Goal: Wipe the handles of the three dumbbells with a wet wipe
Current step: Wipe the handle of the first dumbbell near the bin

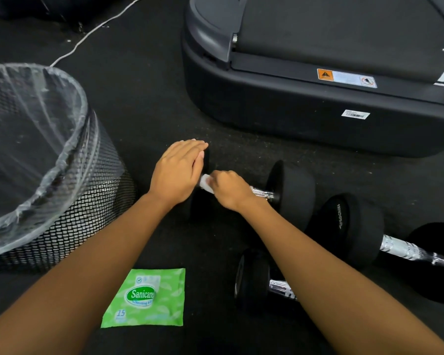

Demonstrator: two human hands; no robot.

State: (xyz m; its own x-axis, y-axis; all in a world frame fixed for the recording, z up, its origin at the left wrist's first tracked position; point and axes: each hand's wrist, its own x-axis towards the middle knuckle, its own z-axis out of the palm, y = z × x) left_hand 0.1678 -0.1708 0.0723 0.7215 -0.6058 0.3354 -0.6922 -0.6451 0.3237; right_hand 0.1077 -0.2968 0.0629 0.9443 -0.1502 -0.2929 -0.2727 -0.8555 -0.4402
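Between the fingers of the right hand (231,190), the wet wipe (205,184) is white, soft and matt. Just beyond those fingers the dumbbell handle (263,193) is bright, ridged metal, and the head (292,190) past it matt black, probably rubber.

Your right hand (230,192) grips a wet wipe (206,183) around the far dumbbell (287,190) handle; your left hand (178,170) rests flat on its left head.

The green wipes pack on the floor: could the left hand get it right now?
Probably yes. The left hand only rests flat on the dumbbell end, holding nothing, and the wipes pack lies uncovered on the floor right beside that forearm.
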